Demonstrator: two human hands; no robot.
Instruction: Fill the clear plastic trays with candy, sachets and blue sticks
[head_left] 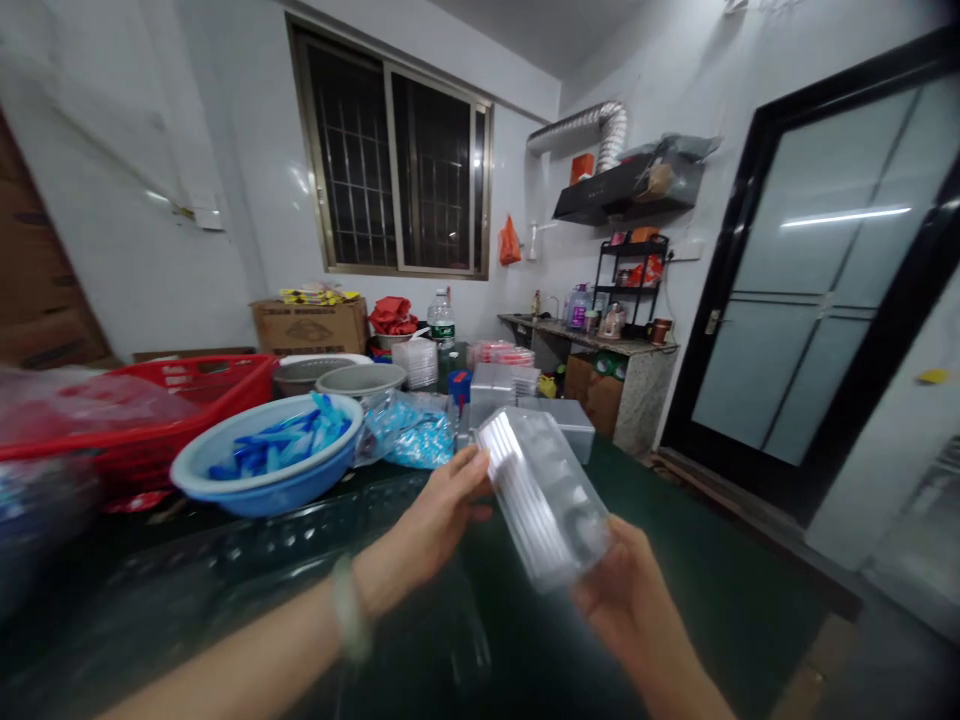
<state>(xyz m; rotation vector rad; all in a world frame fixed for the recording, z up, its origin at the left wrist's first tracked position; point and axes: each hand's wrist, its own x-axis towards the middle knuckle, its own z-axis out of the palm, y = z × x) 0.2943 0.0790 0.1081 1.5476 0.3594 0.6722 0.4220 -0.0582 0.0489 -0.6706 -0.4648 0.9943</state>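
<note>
Between my two hands is a stack of clear plastic trays (544, 500), tilted and raised above the dark green table. My left hand (446, 505) grips its near left edge, thumb on top. At the lower right end, my right hand (626, 590) is wrapped round the stack's corner, a little blurred. More clear plastic trays (574, 425) stand on the table just behind the held stack. Left of them lies a clear bag of small light-blue pieces (420, 440). A large clear plastic tray (300, 570) lies flat beneath my left forearm.
A blue basin (262, 490) of blue plastic pieces stands at the left, beside a red basket (142, 440). Behind are grey bowls (367, 380), a cardboard box (307, 325) and a water bottle (441, 320). The green table (705, 560) extends to the right.
</note>
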